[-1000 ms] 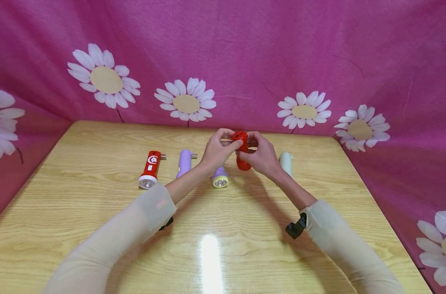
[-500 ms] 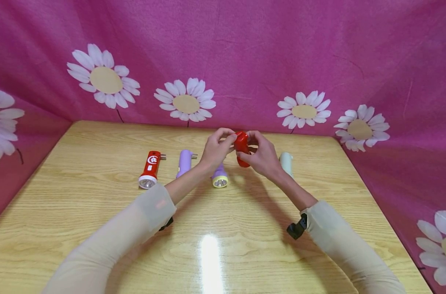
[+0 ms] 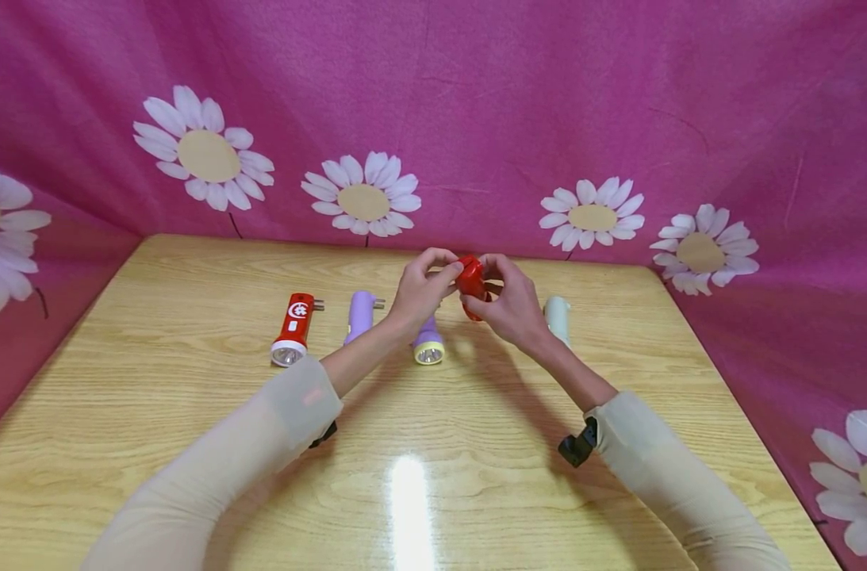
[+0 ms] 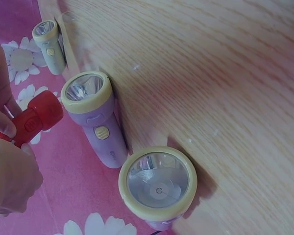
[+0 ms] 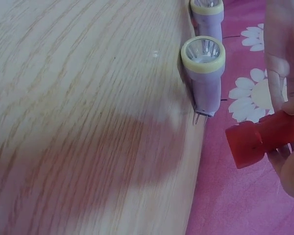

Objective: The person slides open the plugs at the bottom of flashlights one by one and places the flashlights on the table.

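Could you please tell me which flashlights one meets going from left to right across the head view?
White-rimmed red flashlight, lilac flashlight with prongs showing, lilac flashlight with yellow rim showing, held red flashlight between the left hand and right hand, pale green flashlight.

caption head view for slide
Left hand and right hand hold a red flashlight; four other flashlights lie on the wooden table.

Downward head view (wrist views closer)

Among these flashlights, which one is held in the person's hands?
The red-headed flashlight, between left hand and right hand. The others, one white-rimmed red flashlight, two purple ones and a pale green one, rest on the table.
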### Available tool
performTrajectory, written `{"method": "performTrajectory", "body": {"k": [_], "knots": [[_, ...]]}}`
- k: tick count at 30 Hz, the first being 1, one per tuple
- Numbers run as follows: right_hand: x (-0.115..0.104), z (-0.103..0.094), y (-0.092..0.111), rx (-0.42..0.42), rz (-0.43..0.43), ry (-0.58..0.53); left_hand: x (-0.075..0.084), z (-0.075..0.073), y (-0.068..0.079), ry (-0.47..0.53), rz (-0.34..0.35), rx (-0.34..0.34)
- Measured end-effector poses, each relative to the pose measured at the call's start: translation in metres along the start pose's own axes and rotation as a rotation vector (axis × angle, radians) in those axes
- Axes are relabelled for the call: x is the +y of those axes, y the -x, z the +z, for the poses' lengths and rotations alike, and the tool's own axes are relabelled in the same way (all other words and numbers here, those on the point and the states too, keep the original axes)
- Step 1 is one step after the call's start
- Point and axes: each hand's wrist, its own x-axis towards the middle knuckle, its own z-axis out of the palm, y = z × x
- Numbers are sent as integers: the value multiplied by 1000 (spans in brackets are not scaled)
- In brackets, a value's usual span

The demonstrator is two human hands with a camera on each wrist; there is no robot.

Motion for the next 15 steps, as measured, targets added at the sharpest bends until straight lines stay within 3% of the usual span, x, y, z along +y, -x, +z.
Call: {"method": "performTrajectory", "body": {"k": [2, 15], "knots": [[12, 1, -2, 12, -14, -5, 1, 0, 0, -4, 0, -3], [18, 2, 2, 37, -73, 45, -2, -1, 2, -49, 9, -29]]}}
